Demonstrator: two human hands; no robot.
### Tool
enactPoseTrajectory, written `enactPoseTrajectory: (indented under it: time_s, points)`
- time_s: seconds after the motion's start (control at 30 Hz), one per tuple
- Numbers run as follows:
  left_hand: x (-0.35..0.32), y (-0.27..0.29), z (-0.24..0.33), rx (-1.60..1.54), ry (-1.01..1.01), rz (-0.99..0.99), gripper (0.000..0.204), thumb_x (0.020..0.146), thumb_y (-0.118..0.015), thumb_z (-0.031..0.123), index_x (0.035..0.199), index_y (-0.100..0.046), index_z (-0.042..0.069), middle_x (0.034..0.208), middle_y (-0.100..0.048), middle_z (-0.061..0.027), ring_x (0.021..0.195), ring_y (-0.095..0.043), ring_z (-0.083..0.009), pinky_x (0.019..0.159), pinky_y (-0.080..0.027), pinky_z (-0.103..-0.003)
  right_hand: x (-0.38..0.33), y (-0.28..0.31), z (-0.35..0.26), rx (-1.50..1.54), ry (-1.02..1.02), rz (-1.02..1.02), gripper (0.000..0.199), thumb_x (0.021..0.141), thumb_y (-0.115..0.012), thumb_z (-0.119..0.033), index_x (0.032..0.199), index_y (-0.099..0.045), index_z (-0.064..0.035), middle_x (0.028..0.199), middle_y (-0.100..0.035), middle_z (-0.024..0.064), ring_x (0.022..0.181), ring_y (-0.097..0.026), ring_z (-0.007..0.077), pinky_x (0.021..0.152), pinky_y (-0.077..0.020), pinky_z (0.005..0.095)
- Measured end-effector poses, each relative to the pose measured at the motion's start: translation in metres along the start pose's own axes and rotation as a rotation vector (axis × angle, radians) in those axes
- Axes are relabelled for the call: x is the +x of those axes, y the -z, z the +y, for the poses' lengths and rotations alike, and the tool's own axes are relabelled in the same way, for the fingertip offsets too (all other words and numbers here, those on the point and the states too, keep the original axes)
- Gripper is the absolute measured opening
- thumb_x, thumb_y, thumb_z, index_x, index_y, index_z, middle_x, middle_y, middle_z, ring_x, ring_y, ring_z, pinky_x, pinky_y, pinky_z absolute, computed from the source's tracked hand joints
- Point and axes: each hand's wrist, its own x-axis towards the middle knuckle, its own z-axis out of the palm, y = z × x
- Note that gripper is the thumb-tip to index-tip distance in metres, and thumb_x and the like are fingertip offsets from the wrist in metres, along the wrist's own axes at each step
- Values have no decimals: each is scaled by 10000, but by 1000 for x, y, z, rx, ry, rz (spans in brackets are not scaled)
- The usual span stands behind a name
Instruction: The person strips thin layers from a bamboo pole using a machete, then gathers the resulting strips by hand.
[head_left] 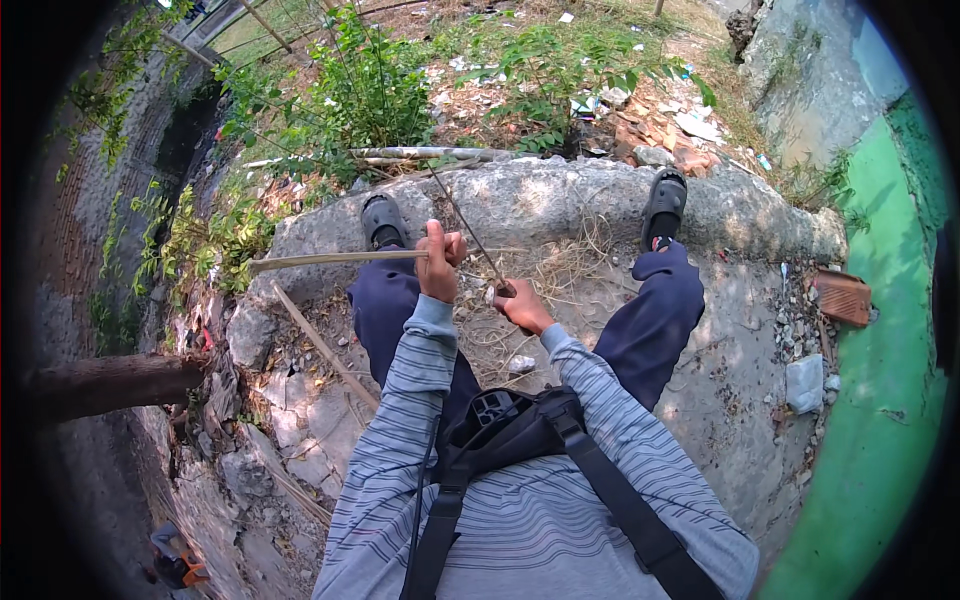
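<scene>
My left hand is closed around one end of a pale bamboo strip, which sticks out level to the left. In my right hand is the handle of a long, narrow, dark-bladed knife. Its blade slants up and away to the left, passing just right of my left fist. Thin pale shavings lie scattered on the ground between my feet. Another long strip lies on the ground beside my left leg.
My shoes rest on a rough concrete ledge. Leafy plants and litter lie beyond it. A green-painted edge, a brown perforated brick and a white chunk are on the right. At left are a log and a drop.
</scene>
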Motion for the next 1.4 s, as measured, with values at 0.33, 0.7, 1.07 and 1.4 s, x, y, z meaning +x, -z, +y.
enactPoseTrajectory:
  time_s: [0.33, 0.7, 1.07, 1.4]
  points:
    - [4, -3, 3, -39, 58, -13, 630, 1078, -360, 429, 548, -218, 120, 539, -219, 53, 513, -171, -81, 507, -139, -312, -5, 9, -13, 131, -106, -129, 169, 782, -690, -145, 724, -602, -12, 630, -581, 16, 589, -539, 121, 547, -417, 329]
    - [5, -6, 2, -125, 77, 11, 579, 1059, -400, 350, 558, -222, 119, 541, -211, 47, 507, -173, -85, 501, -146, -318, 7, 22, -15, 67, -72, -109, 127, 802, -685, -138, 759, -628, -33, 629, -567, -3, 570, -522, 99, 532, -411, 286]
    - [3, -4, -5, -72, 61, -32, 546, 1040, -405, 311, 565, -227, 109, 537, -213, 40, 497, -170, -88, 495, -134, -329, 6, 19, 10, 200, -231, -60, 166, 796, -692, -154, 732, -595, -36, 612, -554, 8, 481, -483, 99, 433, -364, 298]
    - [5, -5, 1, 8, 22, -21, 530, 1035, -433, 283, 572, -220, 139, 535, -204, 48, 489, -160, -83, 490, -158, -317, 9, 5, 10, 240, -86, -96, 117, 806, -671, -89, 733, -606, -27, 595, -552, 4, 493, -484, 95, 466, -370, 289]
